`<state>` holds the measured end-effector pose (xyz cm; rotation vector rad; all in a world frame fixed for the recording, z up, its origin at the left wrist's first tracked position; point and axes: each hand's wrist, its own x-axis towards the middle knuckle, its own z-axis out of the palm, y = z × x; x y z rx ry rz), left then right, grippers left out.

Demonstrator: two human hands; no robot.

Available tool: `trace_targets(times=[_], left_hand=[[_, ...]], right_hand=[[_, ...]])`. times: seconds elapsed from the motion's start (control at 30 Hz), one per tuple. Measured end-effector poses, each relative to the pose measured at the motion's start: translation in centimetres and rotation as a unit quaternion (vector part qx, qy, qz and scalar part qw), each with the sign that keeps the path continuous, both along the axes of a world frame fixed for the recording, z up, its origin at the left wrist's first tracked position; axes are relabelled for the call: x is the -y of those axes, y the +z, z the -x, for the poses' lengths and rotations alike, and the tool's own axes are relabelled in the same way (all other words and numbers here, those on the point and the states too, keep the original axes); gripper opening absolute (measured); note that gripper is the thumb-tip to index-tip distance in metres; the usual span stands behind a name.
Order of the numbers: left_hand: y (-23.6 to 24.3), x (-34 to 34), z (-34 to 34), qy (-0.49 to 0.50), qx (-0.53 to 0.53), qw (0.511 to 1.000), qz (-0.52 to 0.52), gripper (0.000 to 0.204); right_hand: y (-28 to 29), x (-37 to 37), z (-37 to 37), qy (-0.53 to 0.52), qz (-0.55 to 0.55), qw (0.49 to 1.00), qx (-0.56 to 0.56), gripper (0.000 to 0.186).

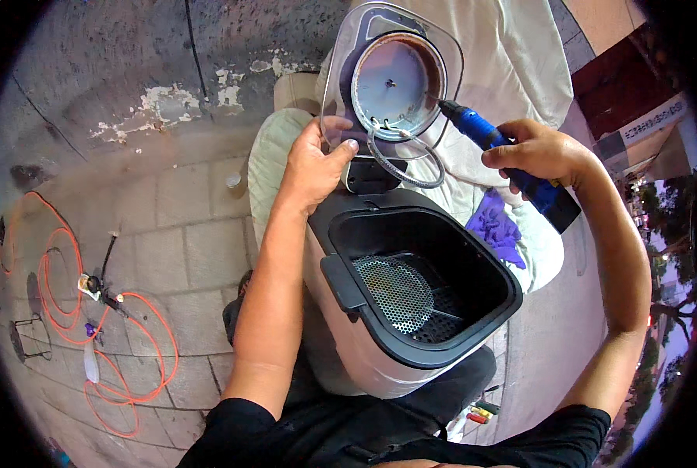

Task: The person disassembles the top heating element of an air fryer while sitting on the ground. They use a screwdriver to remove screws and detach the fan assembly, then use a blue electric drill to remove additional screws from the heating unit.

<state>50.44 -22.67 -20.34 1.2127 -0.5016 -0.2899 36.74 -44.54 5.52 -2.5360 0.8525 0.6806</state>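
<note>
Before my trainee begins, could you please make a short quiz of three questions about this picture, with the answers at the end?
1. Multiple choice: which hand grips the blue power tool? a) left; b) right; c) both.
2. True or false: the left hand holds the clear lid by its edge.
3. Fill in: the crumpled cloth beside the black-rimmed tub is ___ in colour.

Key: 1. b, the right hand. 2. True. 3. Purple.
</note>
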Motion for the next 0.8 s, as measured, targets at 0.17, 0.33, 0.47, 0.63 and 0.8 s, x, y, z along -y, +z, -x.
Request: trace_targets(times=[0.17, 0.33, 0.47, 0.63, 0.8], left_hand=[[2.3, -0.6, 1.9, 0.218, 0.119, 0.963, -0.11, 0.033], [6.8, -3.6, 3.9, -0.036, -0.068, 0.991, 0.109, 0.049], [8.6, -2.2, 6.8, -0.111, -0.138, 0.953, 0.245, 0.057], [8.4, -3.9, 5.6, -0.126, -0.199, 0.853, 0.466, 0.039], [9.4, -3.9, 6.7, -0.003, -0.24, 0.816, 0.525, 0.035]], right_hand=[[0.7, -0.2, 2.3, 0.038, 0.008, 0.999, 0.037, 0.062], [-0.2, -6.0, 3.9, 0.147, 0.019, 0.979, 0.139, 0.066], [-1.5, -10.9, 5.3, 0.257, 0.072, 0.939, 0.219, 0.068], [-1.8, -12.8, 6.0, 0.282, 0.126, 0.93, 0.199, 0.066], [-2.6, -13.5, 5.4, 0.299, 0.132, 0.924, 0.199, 0.065]])
